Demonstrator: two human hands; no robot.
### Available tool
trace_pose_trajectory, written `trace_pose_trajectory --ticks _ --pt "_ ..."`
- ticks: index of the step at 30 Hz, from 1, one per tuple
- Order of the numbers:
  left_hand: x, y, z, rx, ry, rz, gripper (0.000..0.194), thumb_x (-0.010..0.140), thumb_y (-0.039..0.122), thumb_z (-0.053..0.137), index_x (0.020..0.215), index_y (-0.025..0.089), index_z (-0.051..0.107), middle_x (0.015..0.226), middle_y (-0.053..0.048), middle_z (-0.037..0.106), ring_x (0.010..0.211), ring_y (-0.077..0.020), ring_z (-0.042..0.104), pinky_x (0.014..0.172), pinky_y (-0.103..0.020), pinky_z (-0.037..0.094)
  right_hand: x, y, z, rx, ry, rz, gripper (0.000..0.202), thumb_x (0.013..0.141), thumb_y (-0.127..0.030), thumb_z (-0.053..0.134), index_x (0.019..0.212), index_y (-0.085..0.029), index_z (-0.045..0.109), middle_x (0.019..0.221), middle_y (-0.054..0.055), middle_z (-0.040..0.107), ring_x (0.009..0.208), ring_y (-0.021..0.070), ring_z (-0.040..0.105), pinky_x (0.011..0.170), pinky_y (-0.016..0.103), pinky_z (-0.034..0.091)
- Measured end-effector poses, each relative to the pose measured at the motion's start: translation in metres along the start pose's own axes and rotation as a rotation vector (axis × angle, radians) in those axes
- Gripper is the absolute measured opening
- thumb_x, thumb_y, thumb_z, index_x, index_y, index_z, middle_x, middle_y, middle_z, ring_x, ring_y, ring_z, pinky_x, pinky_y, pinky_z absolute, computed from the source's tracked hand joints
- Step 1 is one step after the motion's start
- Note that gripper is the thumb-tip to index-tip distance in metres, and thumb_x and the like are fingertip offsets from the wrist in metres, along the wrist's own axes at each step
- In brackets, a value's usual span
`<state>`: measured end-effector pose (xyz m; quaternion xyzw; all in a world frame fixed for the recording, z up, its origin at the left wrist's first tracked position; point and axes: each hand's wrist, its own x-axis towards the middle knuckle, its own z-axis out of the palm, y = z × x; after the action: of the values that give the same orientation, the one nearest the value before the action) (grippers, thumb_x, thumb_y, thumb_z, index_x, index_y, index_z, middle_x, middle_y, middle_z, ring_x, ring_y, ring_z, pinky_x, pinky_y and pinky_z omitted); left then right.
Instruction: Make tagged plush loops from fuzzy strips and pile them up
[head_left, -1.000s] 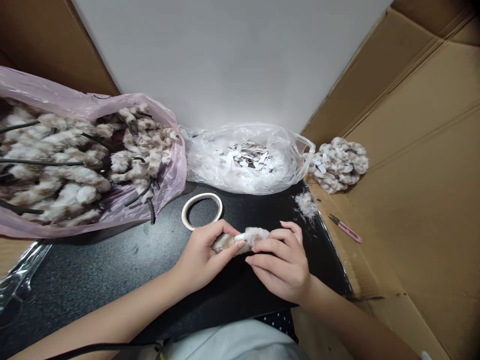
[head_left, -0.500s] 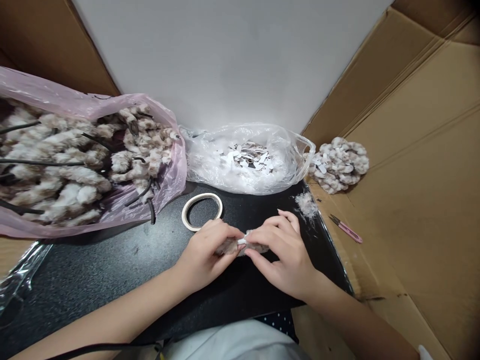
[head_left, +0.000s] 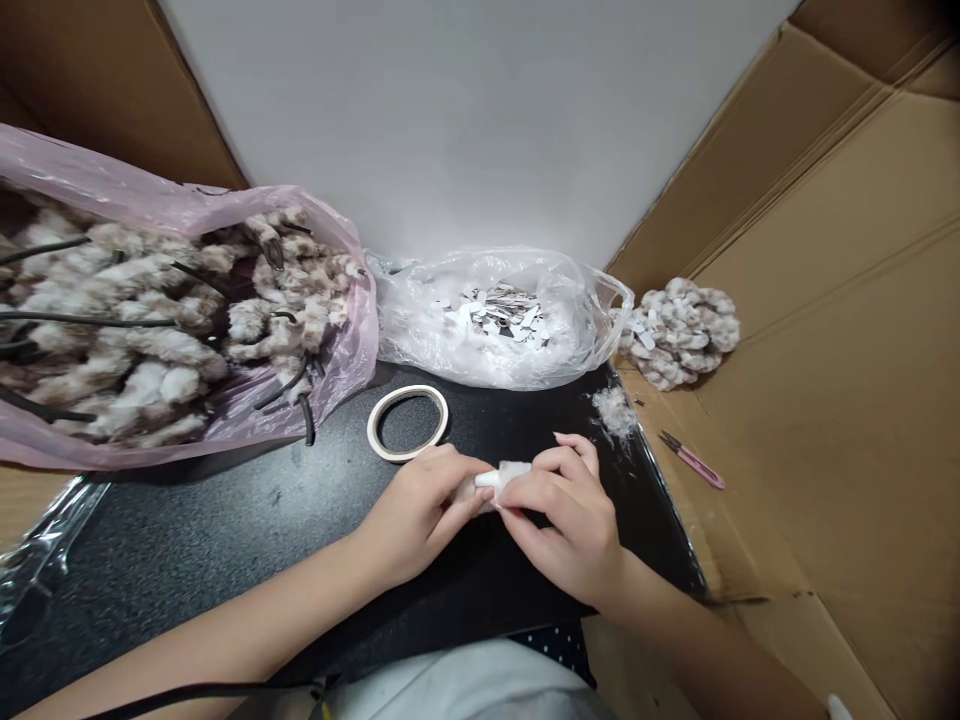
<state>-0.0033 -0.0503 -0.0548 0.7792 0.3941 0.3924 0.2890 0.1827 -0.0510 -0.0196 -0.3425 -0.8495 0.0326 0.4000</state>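
Note:
Between my hands is a small furry piece (head_left: 516, 467) in white and brownish grey, with a smooth white strip (head_left: 486, 480) at its middle. My left hand (head_left: 431, 505) is closed, pinching the piece's left side between thumb and fingers. Closed on the right side, my right hand (head_left: 566, 515) has thumb and index fingertip close to the strip, its outer fingers lifted. Much of the piece is hidden by my fingers. Just behind my left hand, a roll of tape (head_left: 371, 430) lies flat on the black tabletop (head_left: 262, 540).
A pink bag (head_left: 360, 330) of furry strips with dark cords lies left. Behind the tape, a clear bag (head_left: 420, 345) holds small white pieces. Fluff (head_left: 615, 410), a furry bundle (head_left: 682, 330) and pink-handled thread snips (head_left: 694, 462) are at right, beside cardboard walls (head_left: 840, 300).
My right-hand fingers have shifted along the furry piece, and more of the white strip and of the piece's pale top now shows. My left hand keeps its pinch. The view has shifted slightly.

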Motion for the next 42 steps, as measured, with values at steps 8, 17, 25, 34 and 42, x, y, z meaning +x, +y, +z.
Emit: trace_pose_trajectory --ticks 8,17,25,34,42 --pt "0.005 0.007 -0.007 -0.111 -0.337 -0.029 0.032 0.101 0.024 0.026 0.074 0.019 0.044 0.071 0.001 0.051 0.065 -0.0138 0.047 0.064 -0.027 0.038 -0.009 0.005 0.002 -0.013 -0.019 -0.053 0.018 0.081 -0.009 0.065 0.083 -0.026 0.06 0.07 -0.009 0.073 0.069 0.0127 0.056 0.098 0.042 0.032" --pt "0.004 0.006 0.0 -0.037 -0.349 -0.087 0.034 0.099 0.025 0.026 0.068 0.02 0.038 0.064 0.002 0.048 0.061 -0.0148 0.045 0.064 -0.028 0.034 -0.02 0.004 0.01 -0.011 -0.095 -0.111 0.017 0.082 -0.007 0.061 0.084 -0.024 0.06 0.072 -0.008 0.071 0.073 0.013 0.053 0.099 0.041 0.027" --pt "0.007 0.004 -0.004 0.01 -0.398 -0.138 0.031 0.095 0.03 0.037 0.066 0.019 0.042 0.062 0.003 0.05 0.061 -0.0139 0.046 0.065 -0.028 0.032 -0.01 0.017 0.0 0.175 -0.173 -0.087 0.01 0.082 -0.012 0.064 0.083 -0.021 0.059 0.07 -0.004 0.066 0.074 0.0142 0.054 0.085 0.035 0.038" --pt "0.019 0.0 -0.007 0.584 -0.264 0.143 0.015 0.08 0.015 0.052 0.065 0.018 0.05 0.061 0.001 0.056 0.063 -0.0168 0.049 0.066 -0.033 0.028 0.018 0.048 0.019 0.617 -0.532 0.586 0.047 0.094 -0.052 0.043 0.073 -0.015 0.063 0.068 0.003 0.064 0.066 0.0151 0.059 0.063 0.026 0.045" --pt "0.021 -0.006 -0.003 0.898 -0.105 0.204 0.012 0.08 0.022 0.064 0.07 0.019 0.057 0.066 -0.001 0.059 0.069 -0.0221 0.048 0.066 -0.036 0.026 0.012 0.064 0.042 1.173 -0.924 0.826 0.065 0.078 -0.075 0.049 0.07 -0.012 0.062 0.037 -0.007 0.043 0.031 0.0072 0.038 0.035 0.019 0.032"
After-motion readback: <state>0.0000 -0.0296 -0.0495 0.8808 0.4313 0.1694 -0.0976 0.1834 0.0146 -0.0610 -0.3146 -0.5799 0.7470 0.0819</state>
